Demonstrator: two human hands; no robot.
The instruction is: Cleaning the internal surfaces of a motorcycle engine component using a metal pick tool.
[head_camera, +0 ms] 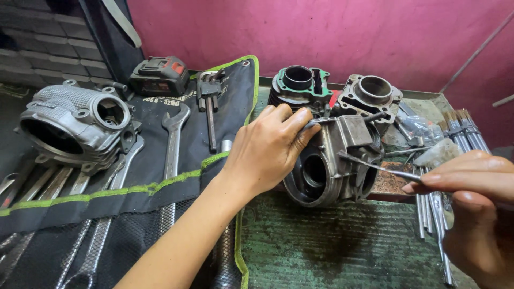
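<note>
A grey metal engine cylinder head (334, 166) rests tilted on the green bench (332, 246), its round opening facing me. My left hand (267, 147) grips its upper left edge, fingers curled over the top. My right hand (474, 203), at the lower right, pinches a thin metal rod tool (375, 167) whose tip touches the right side of the cylinder head.
A second cylinder head (75, 126) sits at the left on a black tool roll (160, 176) with wrenches and hex keys (209, 101). Two engine cylinders (300, 88) (372, 93) stand behind. Long steel rods (433, 214) lie at right. A battery pack (159, 75) sits by the pink wall.
</note>
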